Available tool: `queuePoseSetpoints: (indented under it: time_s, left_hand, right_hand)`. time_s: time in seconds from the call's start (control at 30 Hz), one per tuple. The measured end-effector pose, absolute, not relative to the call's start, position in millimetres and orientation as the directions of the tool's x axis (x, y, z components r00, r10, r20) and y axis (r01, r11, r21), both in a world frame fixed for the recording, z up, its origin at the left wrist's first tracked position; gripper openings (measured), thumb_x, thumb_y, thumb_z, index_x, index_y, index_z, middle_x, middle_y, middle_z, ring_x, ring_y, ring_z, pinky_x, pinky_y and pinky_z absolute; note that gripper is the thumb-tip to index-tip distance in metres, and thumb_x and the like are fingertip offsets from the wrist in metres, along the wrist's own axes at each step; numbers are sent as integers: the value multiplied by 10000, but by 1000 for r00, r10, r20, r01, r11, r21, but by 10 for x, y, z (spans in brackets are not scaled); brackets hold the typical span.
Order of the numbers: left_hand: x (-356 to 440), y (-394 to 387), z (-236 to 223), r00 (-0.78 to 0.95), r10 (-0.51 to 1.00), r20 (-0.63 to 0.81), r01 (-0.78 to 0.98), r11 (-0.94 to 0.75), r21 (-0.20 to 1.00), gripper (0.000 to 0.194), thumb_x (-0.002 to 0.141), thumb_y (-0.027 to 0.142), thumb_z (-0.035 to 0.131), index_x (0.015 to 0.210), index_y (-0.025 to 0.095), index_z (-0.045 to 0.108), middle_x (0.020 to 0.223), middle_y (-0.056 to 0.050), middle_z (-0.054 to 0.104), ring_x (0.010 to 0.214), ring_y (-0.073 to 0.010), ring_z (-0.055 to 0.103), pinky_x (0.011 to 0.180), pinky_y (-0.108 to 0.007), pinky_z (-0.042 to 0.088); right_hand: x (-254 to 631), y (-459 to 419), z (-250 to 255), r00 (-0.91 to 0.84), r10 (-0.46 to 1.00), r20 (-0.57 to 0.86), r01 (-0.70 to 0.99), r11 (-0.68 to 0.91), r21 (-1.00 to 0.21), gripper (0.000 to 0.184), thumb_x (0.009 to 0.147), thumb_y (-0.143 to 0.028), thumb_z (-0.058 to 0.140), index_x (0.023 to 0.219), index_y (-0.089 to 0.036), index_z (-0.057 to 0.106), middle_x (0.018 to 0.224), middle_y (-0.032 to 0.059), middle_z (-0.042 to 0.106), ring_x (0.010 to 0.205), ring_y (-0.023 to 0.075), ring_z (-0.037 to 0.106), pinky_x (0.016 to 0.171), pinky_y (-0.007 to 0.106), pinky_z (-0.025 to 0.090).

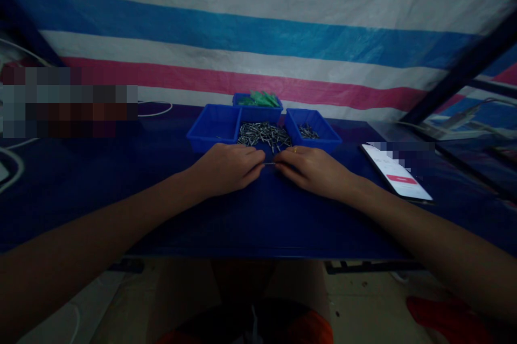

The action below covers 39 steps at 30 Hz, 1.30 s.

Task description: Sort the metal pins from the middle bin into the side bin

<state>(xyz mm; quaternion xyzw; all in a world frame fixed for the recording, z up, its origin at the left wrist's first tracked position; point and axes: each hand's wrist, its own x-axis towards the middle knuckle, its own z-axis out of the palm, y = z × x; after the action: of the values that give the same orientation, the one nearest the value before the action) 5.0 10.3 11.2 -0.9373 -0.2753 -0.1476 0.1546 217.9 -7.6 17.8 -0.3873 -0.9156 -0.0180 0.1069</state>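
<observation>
Over the blue table, my left hand [234,167] and my right hand [311,169] face each other, both closed in a pinch. A thin metal rod-like piece [269,163] spans the small gap between their fingertips, gripped at either end. Its ends are hidden by the fingers. Just beyond lies a loose pile of small silvery metal pieces [264,133], long and thin like pins or screws; the exact kind is too small to tell. My right hand wears a ring.
Blue bins surround the pile: a left bin [214,124] with a few thin pieces, a right bin [321,120] holding metal pieces, and a back bin [258,113] with green packets [264,98]. A lit phone [398,172] lies right. A striped sheet [258,37] hangs behind.
</observation>
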Motion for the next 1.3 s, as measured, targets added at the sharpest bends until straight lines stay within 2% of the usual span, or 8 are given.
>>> queuePoseSetpoints:
  time_s: [0.27, 0.47, 0.9, 1.1, 1.3]
  left_hand:
    - [58, 107, 109, 796, 437, 418, 554, -805, -212, 224, 897, 270, 390, 768, 170, 543, 710, 0, 619, 672, -136, 607, 549, -257, 357]
    - [55, 109, 112, 791, 453, 412, 565, -798, -208, 269, 907, 285, 369, 746, 164, 547, 700, -8, 628, 659, -140, 606, 548, -257, 355]
    - [46, 101, 136, 796, 486, 360, 574, -795, -196, 215, 886, 296, 418, 771, 171, 549, 712, 1, 628, 674, -147, 615, 524, -254, 327]
    - [40, 113, 130, 793, 499, 349, 583, -787, -200, 243, 907, 293, 378, 771, 175, 542, 721, 1, 630, 676, -154, 618, 518, -261, 322]
    - [43, 106, 131, 789, 513, 339, 592, -781, -196, 268, 914, 307, 362, 766, 172, 540, 714, -1, 628, 663, -141, 608, 518, -256, 310]
  right_hand:
    - [2181, -58, 144, -694, 698, 178, 702, 711, -51, 258, 916, -270, 371, 931, -144, 596, 796, 57, 598, 698, 145, 545, 641, 273, 393]
    - [2177, -69, 152, -695, 701, 162, 706, 708, -32, 236, 910, -274, 387, 881, -147, 583, 768, 39, 579, 689, 135, 537, 637, 265, 384]
    - [2168, -86, 166, -676, 717, 168, 720, 692, -55, 290, 935, -288, 340, 966, -146, 591, 817, 64, 619, 716, 148, 571, 654, 271, 396]
    - [2166, -84, 167, -644, 740, 193, 750, 661, -33, 263, 915, -320, 403, 1002, -150, 585, 849, 70, 639, 775, 171, 600, 666, 277, 409]
    - [2178, -84, 185, -643, 737, 209, 749, 662, -31, 271, 930, -291, 365, 968, -147, 591, 821, 63, 637, 742, 156, 594, 661, 273, 407]
